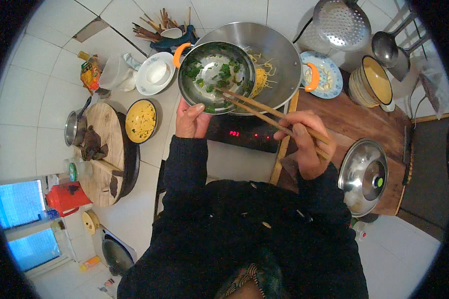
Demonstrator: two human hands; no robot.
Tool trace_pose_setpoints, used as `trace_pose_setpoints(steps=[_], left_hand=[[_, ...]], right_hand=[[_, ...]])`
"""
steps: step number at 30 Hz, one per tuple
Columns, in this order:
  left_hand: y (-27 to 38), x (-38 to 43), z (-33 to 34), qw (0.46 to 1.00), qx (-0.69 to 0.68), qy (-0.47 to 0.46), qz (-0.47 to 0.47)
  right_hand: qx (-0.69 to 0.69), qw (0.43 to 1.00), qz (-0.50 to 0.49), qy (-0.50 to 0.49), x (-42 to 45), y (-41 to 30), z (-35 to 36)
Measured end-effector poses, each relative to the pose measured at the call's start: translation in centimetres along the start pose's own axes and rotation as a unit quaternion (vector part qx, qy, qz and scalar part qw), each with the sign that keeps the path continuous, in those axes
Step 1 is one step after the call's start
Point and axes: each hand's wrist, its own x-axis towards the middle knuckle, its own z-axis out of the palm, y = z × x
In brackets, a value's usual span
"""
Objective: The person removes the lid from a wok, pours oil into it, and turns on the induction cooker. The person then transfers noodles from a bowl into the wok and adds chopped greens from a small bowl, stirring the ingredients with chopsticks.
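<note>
My left hand (193,119) grips the near rim of a steel bowl (214,59) that holds chopped green leaves (224,71). The bowl is over the left part of a large steel wok (280,48) with orange handles. In my right hand (308,140) is a pair of wooden chopsticks (263,110), their tips among the greens inside the bowl. Yellow noodles (262,80) lie in the wok, partly hidden by the bowl. Below the wok, an induction cooker (243,133) shows lit red characters.
Left: a yellow enamel bowl (141,121) with food, a round wooden board (104,123), stacked white dishes (146,84). Right: a blue-patterned plate (335,84) of pale pieces, enamel bowls (376,82), a steel lid (350,179). A skimmer (342,26) and ladles (385,48) hang at the upper right.
</note>
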Motion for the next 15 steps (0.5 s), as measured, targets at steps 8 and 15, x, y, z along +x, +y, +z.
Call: trace_pose_setpoints(steps=[8,15], left_hand=[[0.9,1.8,-2.2,0.999,-0.012,0.028,-0.015],[1.4,3.2,-3.5,0.999,-0.012,-0.036,-0.009]], right_hand=[[-0.121,0.973,-0.157,-0.122,-0.1,0.5,3.1],[-0.119,0.981,-0.123,-0.094,0.1,0.1,4.5]])
